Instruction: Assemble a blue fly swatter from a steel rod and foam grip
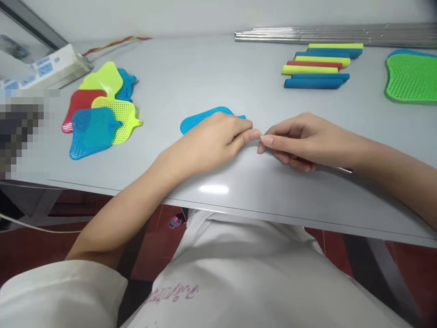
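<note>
A blue mesh swatter head (pixel 201 119) lies flat on the grey table (pixel 211 77), mostly hidden under my left hand (pixel 215 139), which presses on it and pinches its neck. My right hand (pixel 297 141) holds a thin metal rod (pixel 343 170); the rod's far end meets the swatter's neck between my fingertips, and its tail sticks out past my palm. The joint itself is covered by my fingers.
A heap of swatter heads (pixel 99 111) in blue, yellow and red lies at the left. Coloured foam handles (pixel 317 68) are stacked at the back right, metal rods (pixel 327 35) behind them, green swatter heads (pixel 411 77) at the far right. A white box (pixel 51 68) sits far left.
</note>
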### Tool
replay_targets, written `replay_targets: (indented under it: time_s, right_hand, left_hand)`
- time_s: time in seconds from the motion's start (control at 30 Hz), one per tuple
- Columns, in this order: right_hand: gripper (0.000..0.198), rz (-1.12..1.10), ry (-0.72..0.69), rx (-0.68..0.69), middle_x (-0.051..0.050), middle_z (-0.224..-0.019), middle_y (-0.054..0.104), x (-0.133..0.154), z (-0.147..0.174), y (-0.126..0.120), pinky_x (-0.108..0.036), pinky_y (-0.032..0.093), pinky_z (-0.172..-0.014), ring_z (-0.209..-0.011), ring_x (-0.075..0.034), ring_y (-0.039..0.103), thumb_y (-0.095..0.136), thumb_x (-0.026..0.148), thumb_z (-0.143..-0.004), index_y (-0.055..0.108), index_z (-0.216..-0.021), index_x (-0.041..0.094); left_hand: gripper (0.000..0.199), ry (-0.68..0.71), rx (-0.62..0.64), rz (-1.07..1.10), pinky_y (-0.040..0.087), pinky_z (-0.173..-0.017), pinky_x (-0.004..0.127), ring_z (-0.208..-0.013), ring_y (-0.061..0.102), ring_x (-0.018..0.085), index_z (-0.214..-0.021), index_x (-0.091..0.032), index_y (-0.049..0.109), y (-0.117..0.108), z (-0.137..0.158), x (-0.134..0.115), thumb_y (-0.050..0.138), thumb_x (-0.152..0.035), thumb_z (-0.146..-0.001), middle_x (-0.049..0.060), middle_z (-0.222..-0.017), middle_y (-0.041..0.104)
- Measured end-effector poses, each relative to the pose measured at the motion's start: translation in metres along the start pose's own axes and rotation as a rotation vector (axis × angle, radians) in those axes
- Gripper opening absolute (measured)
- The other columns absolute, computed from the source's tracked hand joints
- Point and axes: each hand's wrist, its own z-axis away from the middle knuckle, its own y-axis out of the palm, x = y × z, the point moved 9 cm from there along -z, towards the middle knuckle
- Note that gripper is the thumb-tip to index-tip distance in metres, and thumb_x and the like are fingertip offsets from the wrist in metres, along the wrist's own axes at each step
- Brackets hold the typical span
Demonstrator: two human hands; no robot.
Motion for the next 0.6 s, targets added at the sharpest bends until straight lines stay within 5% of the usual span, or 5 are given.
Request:
replay_targets:
  time_s: [0.2,0.47,0.6]
  right_hand:
    - [0.034,-0.007,0.04,0.148,0.003,-0.055,0.05,-0.001,0.0,0.005,-0.015,0.035,-0.036,-0.04,-0.003,0.045,0.053,0.045,-0.083,0.062,-0.088,0.013]
    - [0.037,-0.138,0.073,0.167,-0.001,-0.059,0.057,-0.006,-0.003,0.003,-0.017,0.039,-0.038,-0.043,-0.006,0.051,0.049,0.045,-0.085,0.06,-0.097,0.012]
    - [0.035,-0.16,0.088,0.194,0.0,-0.058,0.054,-0.01,-0.005,0.002,-0.016,0.036,-0.037,-0.042,-0.005,0.047,0.045,0.043,-0.087,0.059,-0.093,0.012]
  left_hand:
    - [0.035,-0.009,0.026,0.045,0.029,-0.058,0.025,-0.061,0.046,0.011,-0.066,-0.018,0.047,0.001,0.002,0.002,0.029,-0.034,-0.091,-0.002,-0.064,0.052]
    - [0.033,-0.061,-0.115,-0.016,0.027,-0.054,0.025,-0.05,0.036,0.009,-0.064,-0.017,0.044,-0.024,0.003,0.009,0.033,-0.034,-0.09,-0.002,-0.056,0.042]
    - [0.035,-0.076,-0.032,-0.024,0.028,-0.055,0.024,-0.053,0.04,0.01,-0.065,-0.018,0.044,-0.019,0.002,0.022,0.031,-0.038,-0.09,-0.002,-0.057,0.044]
